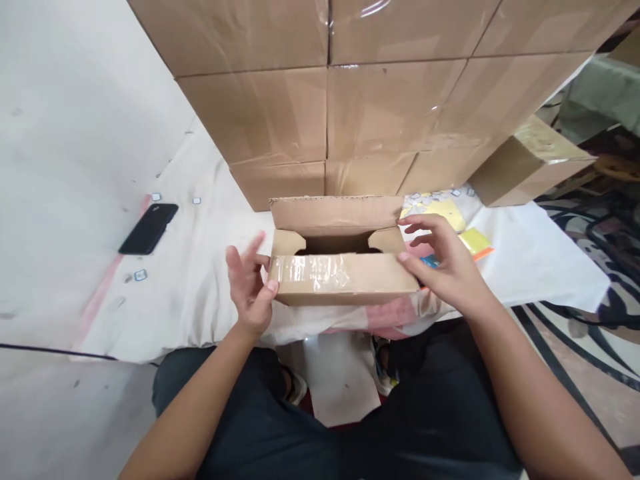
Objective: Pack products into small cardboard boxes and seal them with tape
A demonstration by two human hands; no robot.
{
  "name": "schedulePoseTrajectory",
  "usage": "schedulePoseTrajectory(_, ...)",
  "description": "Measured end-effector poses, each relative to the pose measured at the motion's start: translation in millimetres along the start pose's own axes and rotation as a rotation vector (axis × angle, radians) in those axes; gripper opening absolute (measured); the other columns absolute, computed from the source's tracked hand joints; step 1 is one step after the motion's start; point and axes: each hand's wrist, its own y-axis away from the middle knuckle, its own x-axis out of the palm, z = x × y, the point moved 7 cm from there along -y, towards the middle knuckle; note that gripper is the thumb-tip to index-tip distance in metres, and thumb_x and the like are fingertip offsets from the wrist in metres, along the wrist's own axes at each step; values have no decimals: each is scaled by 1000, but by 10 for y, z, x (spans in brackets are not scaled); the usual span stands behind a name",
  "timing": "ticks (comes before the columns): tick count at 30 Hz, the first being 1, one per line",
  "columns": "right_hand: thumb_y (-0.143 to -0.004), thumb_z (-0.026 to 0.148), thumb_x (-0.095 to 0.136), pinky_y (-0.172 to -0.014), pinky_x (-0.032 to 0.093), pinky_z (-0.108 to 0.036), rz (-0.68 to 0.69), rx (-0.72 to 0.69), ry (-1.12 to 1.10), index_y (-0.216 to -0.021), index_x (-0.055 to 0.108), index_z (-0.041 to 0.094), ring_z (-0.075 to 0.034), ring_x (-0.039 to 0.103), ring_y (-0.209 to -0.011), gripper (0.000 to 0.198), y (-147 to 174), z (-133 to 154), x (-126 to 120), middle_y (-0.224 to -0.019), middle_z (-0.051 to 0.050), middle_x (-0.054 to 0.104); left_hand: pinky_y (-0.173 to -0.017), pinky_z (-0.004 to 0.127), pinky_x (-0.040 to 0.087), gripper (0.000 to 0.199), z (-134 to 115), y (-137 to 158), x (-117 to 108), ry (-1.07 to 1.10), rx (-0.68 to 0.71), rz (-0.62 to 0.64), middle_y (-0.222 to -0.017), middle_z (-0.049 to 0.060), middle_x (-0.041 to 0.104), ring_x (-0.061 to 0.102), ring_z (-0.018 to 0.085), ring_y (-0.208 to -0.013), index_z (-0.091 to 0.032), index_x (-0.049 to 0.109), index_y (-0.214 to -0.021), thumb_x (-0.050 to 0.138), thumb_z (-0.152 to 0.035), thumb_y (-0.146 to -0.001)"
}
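A small cardboard box (pixel 345 275) lies in front of me on the cloth-covered table, its top open and its long back flap (pixel 335 213) standing up. Clear tape shines on its near face, and the inside is dark, so I cannot tell what it contains. My left hand (pixel 251 287) holds the box's left end, thumb on the near corner, some fingers spread away from it. At the other end my right hand (pixel 443 260) holds the box, thumb on its near right edge and fingertips by the flap's right end.
Taped cardboard boxes (pixel 275 113) are stacked like a wall behind. Another box (pixel 530 163) stands at the right. A black phone (pixel 149 229) lies at the left, near small blue-edged tags (pixel 141 275). Yellow packets (pixel 475 241) lie beyond my right hand.
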Motion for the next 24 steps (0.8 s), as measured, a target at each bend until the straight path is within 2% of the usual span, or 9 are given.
schedulePoseTrajectory(3, -84, 44, 69, -92, 54, -43, 18, 122, -26, -141, 44, 34, -27, 56, -123, 62, -17, -145, 103, -145, -8, 50, -93, 42, 51, 80, -51, -57, 69, 21, -22, -22, -167, -3, 25, 58, 20, -107, -51, 20, -154, 63, -50, -86)
schedulePoseTrajectory(6, -85, 33, 66, -99, 51, -45, -8, 56, -80, -148, 32, 36, -27, 48, -136, 72, -63, -90, 145, -153, -7, 43, -107, 52, 45, 84, -41, -71, 214, -52, -181, 89, -168, -1, 20, 41, 30, -142, -46, 5, -158, 46, -68, -87)
schedulePoseTrajectory(8, -85, 26, 63, -106, 47, -49, -67, -33, -31, -144, 39, 34, -26, 48, -137, 64, -99, 9, 90, -149, -6, 49, -111, 55, 42, 87, -34, -52, 253, -98, -227, 127, -169, 1, 17, 32, 32, -150, -43, -3, -158, 38, -74, -87)
schedulePoseTrajectory(11, -85, 18, 57, -113, 40, -54, -45, -125, 97, -117, 59, 29, -26, 51, -134, 34, -155, 112, 32, -130, -4, 65, -113, 53, 40, 84, -55, -56, 194, -178, -136, 122, -169, 3, 18, 32, 31, -150, -44, -4, -158, 38, -69, -90)
schedulePoseTrajectory(12, -86, 17, 55, -113, 38, -56, -1, -143, 123, -109, 62, 29, -27, 51, -134, 28, -173, 119, 32, -125, -4, 68, -113, 53, 40, 80, -61, -69, 163, -226, -95, 134, -167, 4, 24, 34, 31, -149, -42, 2, -158, 38, -67, -91)
schedulePoseTrajectory(14, -86, 16, 52, -113, 37, -57, 83, -169, 148, -100, 66, 28, -27, 50, -134, 23, -193, 104, 29, -126, -2, 69, -113, 54, 38, 64, -94, -118, 114, -346, -3, 195, -157, 6, 44, 39, 31, -145, -36, 30, -155, 34, -61, -95)
schedulePoseTrajectory(17, -89, 19, 49, -115, 36, -57, 105, -161, 192, -98, 71, 28, -26, 48, -136, 25, -186, 49, -44, -142, -2, 60, -114, 57, 29, 49, -236, -213, 86, -556, 170, 313, -134, 8, 66, 46, 32, -139, -30, 67, -125, 33, -52, -98)
schedulePoseTrajectory(20, -96, 28, 47, -116, 33, -56, 109, -117, 282, -108, 73, 28, -26, 44, -140, 29, -117, 38, -93, -154, -3, 47, -114, 56, 24, 42, -408, -267, 143, -700, 271, 428, -133, 9, 68, 52, 33, -134, -27, 69, -119, 46, -53, -95)
schedulePoseTrajectory(24, -98, 45, 49, -116, 33, -56, 160, -77, 442, -129, 64, 28, -29, 38, -143, 39, 46, 113, 1, -158, -6, 41, -115, 54, 21, 42, -594, -259, 263, -822, 267, 490, -133, 10, 67, 58, 34, -129, -26, 66, -118, 66, -53, -86)
